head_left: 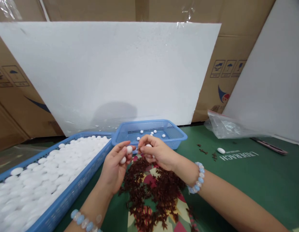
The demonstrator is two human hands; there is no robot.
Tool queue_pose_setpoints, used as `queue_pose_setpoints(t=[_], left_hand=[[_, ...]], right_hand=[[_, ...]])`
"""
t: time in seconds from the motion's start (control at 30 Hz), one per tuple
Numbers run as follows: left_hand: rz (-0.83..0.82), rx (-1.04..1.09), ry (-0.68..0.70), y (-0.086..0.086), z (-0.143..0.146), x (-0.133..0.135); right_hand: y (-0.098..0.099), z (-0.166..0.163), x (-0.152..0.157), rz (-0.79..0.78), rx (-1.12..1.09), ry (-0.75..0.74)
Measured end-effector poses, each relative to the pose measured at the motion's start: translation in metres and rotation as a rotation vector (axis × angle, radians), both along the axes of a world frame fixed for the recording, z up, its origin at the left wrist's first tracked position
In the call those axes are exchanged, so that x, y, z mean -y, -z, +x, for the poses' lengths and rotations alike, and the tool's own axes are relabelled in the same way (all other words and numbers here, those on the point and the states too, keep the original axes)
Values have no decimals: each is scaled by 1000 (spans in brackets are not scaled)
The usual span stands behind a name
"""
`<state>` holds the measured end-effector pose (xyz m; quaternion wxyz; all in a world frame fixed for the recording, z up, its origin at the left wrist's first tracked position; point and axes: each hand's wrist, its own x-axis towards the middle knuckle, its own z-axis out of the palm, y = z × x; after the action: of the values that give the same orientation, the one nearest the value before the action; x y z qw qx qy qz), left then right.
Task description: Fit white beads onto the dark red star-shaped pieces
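Note:
My left hand holds two small white oval beads between thumb and fingers. My right hand pinches another white bead just to the right, fingertips almost touching the left hand's. Both hands hover over a heap of dark red-brown bits lying on a colourful cloth. Behind the hands stands a small blue basket with several white beads in it.
A large blue tray full of white beads sits at the left. One loose white bead and a clear plastic bag lie on the green mat at the right. White foam boards and cardboard boxes stand behind.

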<state>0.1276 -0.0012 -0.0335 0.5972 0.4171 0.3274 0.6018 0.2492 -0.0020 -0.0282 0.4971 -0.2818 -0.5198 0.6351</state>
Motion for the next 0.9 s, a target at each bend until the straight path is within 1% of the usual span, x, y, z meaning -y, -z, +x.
queue_pose_setpoints(t=[0.23, 0.4, 0.57, 0.77, 0.83, 0.9], left_hand=[[24, 4, 6, 0, 1, 2], [38, 2, 21, -3, 3, 5], [59, 15, 14, -6, 5, 8], [111, 39, -26, -6, 5, 8], [115, 43, -29, -6, 4, 9], [116, 45, -29, -6, 4, 9]], right_hand=[[-1, 0, 1, 66, 6, 16], [-2, 2, 1, 117, 33, 24], [-3, 1, 2, 124, 29, 35], [-5, 2, 2, 119, -31, 63], [-7, 4, 4, 163, -20, 55], [-9, 6, 7, 272, 58, 35]])
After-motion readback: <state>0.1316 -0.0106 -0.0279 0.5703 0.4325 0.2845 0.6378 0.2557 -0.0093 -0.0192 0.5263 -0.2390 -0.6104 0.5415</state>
